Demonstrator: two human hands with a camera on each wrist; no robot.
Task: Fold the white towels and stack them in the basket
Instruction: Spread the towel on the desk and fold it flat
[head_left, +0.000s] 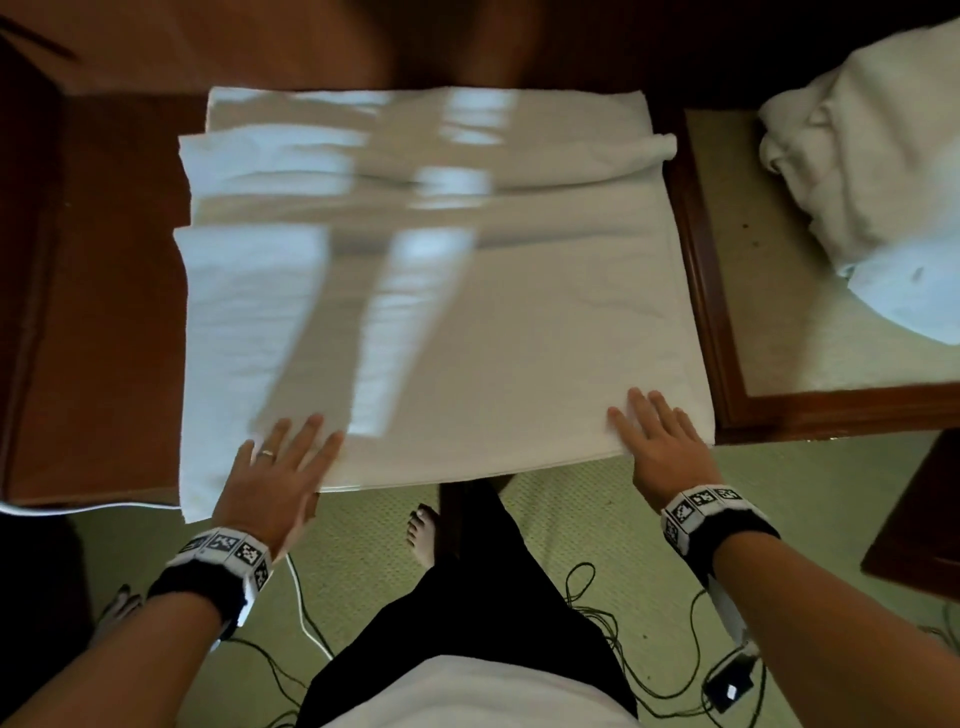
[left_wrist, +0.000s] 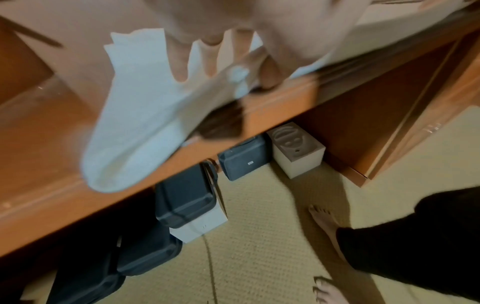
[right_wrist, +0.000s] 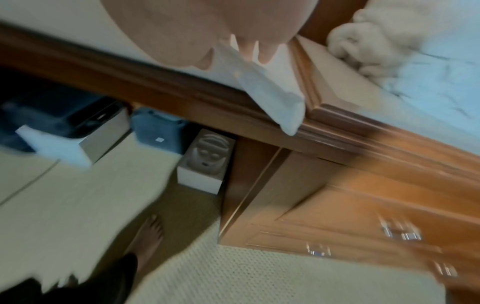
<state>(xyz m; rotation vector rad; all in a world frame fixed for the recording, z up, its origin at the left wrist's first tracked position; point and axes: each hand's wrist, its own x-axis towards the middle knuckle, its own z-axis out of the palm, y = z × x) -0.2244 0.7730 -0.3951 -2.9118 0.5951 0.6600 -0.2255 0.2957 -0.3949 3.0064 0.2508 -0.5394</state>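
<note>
A large white towel (head_left: 519, 322) lies spread in flat folded layers on a brown wooden desk (head_left: 104, 312). Its near edge hangs slightly past the desk front. My left hand (head_left: 291, 447) rests flat on the towel's near left part with straight, spread fingers. In the left wrist view those fingers (left_wrist: 179, 61) lie on the towel (left_wrist: 135, 123), whose corner droops over the desk edge. My right hand (head_left: 652, 423) lies flat on the near right corner. The right wrist view shows its fingertips (right_wrist: 246, 51) on that corner (right_wrist: 272, 92). No basket is in view.
A heap of unfolded white towels (head_left: 862, 197) sits on a glass-topped side table (head_left: 769, 332) to the right. Under the desk stand dark cases (left_wrist: 184, 197) and white boxes (left_wrist: 298, 152). Cables (head_left: 597, 597) trail over the carpet near my bare feet.
</note>
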